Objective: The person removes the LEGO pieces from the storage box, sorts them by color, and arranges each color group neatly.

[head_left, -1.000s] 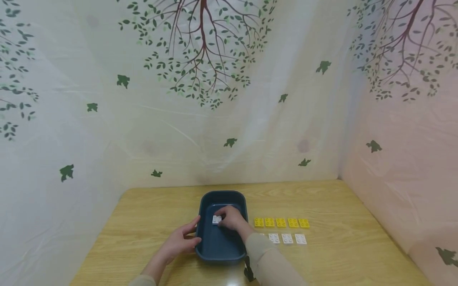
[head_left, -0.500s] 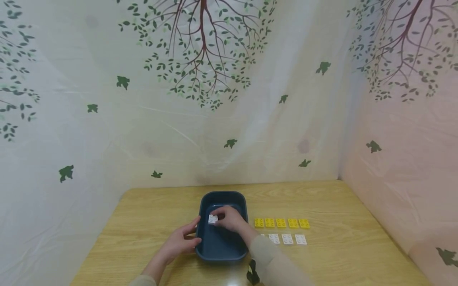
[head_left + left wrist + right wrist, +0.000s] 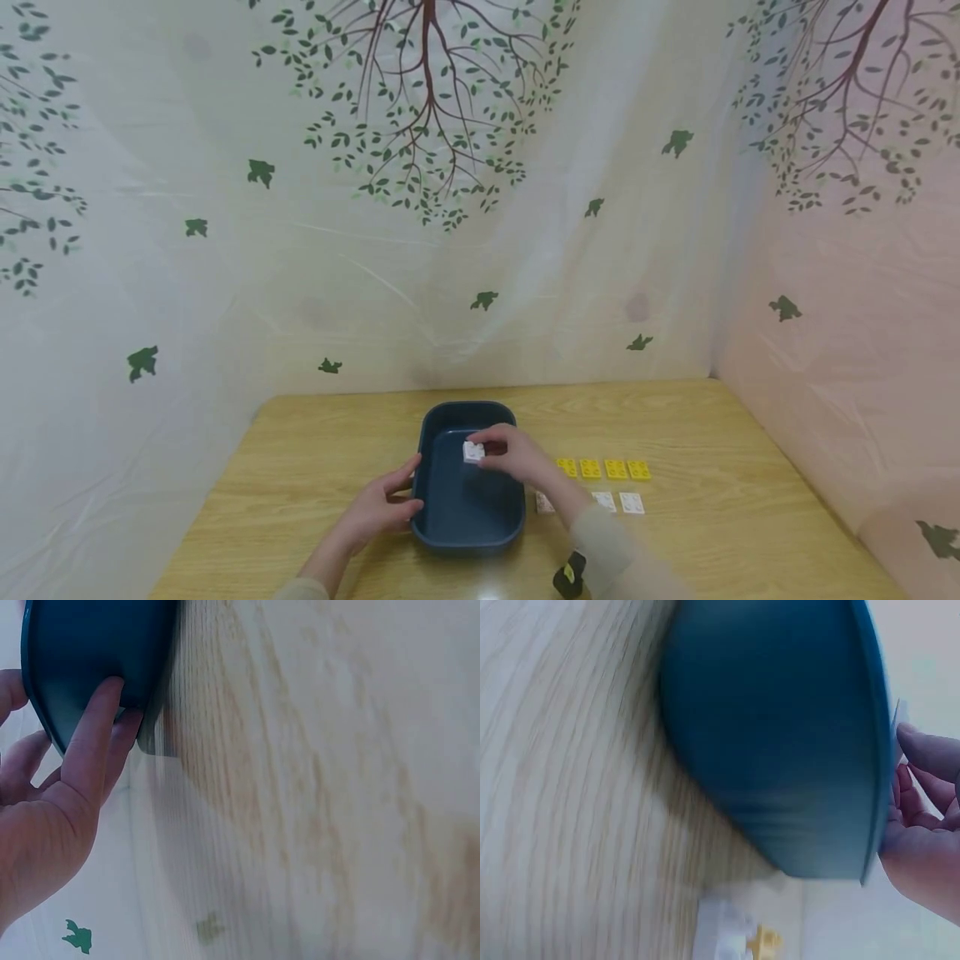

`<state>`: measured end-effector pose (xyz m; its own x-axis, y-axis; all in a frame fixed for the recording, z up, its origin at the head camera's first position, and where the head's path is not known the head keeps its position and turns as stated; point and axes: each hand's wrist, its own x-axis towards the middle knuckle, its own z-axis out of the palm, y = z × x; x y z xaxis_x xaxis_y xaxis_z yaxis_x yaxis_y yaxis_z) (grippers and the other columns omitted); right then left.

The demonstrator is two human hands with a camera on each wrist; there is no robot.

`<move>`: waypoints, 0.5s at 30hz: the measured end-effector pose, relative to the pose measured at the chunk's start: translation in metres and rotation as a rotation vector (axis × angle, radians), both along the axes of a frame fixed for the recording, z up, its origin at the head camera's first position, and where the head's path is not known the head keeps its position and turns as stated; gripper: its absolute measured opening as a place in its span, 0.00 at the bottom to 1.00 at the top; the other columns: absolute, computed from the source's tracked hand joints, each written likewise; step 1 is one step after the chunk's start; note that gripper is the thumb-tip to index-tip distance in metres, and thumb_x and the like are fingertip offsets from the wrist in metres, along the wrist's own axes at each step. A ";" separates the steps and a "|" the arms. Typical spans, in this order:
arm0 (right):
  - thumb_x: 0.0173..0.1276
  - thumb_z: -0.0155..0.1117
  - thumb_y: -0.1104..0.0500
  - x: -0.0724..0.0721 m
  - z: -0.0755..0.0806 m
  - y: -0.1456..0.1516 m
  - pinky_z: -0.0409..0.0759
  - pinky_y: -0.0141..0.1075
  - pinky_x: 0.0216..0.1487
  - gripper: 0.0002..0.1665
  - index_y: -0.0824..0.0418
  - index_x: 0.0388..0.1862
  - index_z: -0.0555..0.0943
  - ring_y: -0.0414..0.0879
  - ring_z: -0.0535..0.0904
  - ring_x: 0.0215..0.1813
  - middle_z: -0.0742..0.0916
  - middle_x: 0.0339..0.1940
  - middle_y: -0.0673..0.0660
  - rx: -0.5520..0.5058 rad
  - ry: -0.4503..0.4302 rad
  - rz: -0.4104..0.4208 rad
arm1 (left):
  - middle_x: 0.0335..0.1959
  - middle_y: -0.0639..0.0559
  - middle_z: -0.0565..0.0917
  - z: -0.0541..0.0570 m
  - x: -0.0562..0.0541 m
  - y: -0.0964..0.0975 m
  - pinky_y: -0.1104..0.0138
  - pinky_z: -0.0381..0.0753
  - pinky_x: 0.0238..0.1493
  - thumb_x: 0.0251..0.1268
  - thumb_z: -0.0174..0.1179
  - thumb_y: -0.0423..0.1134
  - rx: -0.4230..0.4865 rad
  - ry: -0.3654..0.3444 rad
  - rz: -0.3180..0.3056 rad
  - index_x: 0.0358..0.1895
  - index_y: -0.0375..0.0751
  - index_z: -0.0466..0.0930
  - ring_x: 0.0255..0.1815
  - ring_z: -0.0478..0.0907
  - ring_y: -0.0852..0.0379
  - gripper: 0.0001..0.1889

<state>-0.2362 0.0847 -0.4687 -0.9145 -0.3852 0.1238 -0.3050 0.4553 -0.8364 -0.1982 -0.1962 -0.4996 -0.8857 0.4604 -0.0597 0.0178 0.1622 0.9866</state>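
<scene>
In the head view my right hand [image 3: 517, 457] pinches a white toy building brick [image 3: 473, 452] between thumb and fingers. The brick is over the inside of a dark blue rectangular tray [image 3: 468, 529]; whether it touches the floor of the tray cannot be told. My left hand [image 3: 378, 504] touches the tray's left side with extended fingers. In the left wrist view, the fingertips of the left hand [image 3: 60, 795] lie against the outer wall of the tray [image 3: 97, 645]. Only a pale edge of the brick [image 3: 900, 724] shows beyond the tray rim in the right wrist view.
Right of the tray lie a row of yellow bricks [image 3: 615, 469] and a row of white bricks [image 3: 632, 503], both partly covered by my right arm. A black object [image 3: 568, 575] is at the right sleeve. Printed sheets stand behind the wooden table [image 3: 330, 425].
After a small shift left, my right hand has moved right and slightly up in the head view, with the white brick still pinched. The left hand stays at the tray.
</scene>
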 end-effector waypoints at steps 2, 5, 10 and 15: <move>0.65 0.70 0.64 0.003 0.001 0.010 0.81 0.44 0.56 0.18 0.59 0.55 0.85 0.48 0.80 0.50 0.84 0.51 0.55 -0.004 0.007 0.004 | 0.67 0.17 0.62 -0.001 0.000 0.000 0.52 0.86 0.44 0.65 0.63 0.31 0.008 0.000 -0.003 0.78 0.38 0.53 0.58 0.76 0.34 0.40; 0.66 0.69 0.64 0.008 0.003 0.025 0.81 0.45 0.56 0.18 0.59 0.56 0.84 0.49 0.80 0.51 0.84 0.52 0.56 -0.001 0.012 0.003 | 0.67 0.17 0.61 -0.001 -0.001 0.000 0.52 0.86 0.45 0.65 0.63 0.30 0.019 -0.009 -0.003 0.78 0.38 0.52 0.59 0.75 0.34 0.40; 0.66 0.68 0.65 0.020 0.005 0.052 0.81 0.43 0.54 0.18 0.61 0.56 0.83 0.52 0.80 0.50 0.84 0.52 0.58 -0.014 0.037 -0.002 | 0.67 0.17 0.61 -0.002 -0.001 0.000 0.53 0.86 0.45 0.65 0.63 0.30 0.021 -0.017 0.003 0.78 0.38 0.53 0.59 0.75 0.35 0.41; 0.67 0.67 0.66 0.030 0.001 0.082 0.80 0.41 0.56 0.18 0.63 0.56 0.83 0.54 0.80 0.54 0.83 0.55 0.60 -0.001 0.088 -0.002 | 0.68 0.18 0.61 -0.002 -0.001 0.000 0.52 0.86 0.45 0.66 0.63 0.31 0.012 -0.014 0.002 0.78 0.39 0.53 0.59 0.76 0.35 0.40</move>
<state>-0.2066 0.1668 -0.4679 -0.9007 -0.3835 0.2040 -0.3765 0.4549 -0.8070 -0.1992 -0.1964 -0.5013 -0.8856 0.4596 -0.0670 0.0033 0.1504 0.9886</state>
